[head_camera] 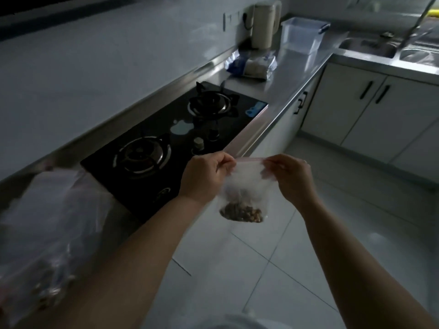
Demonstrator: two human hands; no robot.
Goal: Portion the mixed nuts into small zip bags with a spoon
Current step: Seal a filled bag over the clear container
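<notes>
Overhead, a zip bag (245,186) with nuts (242,213) at its bottom was pinched at the top corners by the left hand (205,175) and right hand (291,176), beside the bench (285,74).

Steel worktop (292,74) with black gas hob (175,143)

At the far end stand a kettle (263,24) and clear box (303,34); clear plastic bags (47,222) lie at the near end.

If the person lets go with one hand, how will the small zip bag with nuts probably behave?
The small zip bag looks thin and floppy, so it would likely sag and swing from the left hand or right hand. The nuts sit at the bottom, probably keeping it hanging upright. It seems light.
</notes>
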